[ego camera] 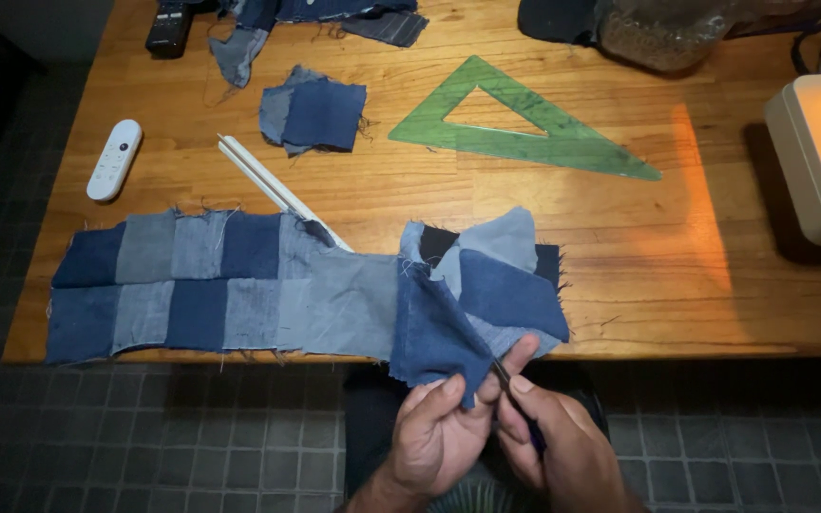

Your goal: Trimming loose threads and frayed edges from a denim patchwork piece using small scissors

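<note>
Patchwork (239,290) of blue denim squares lies along the near edge of the wooden table (696,275), its right end folded up and hanging over the edge. Left hand (439,432) pinches the dark blue corner of that end between thumb and fingers. Right hand (553,442), just beside it, is clenched around a thin dark tool (517,408) whose tip meets the fabric. Farther off lie a green set square (525,123), loose denim pieces (315,114), a white remote (114,159) and a white rod (277,190).
</note>
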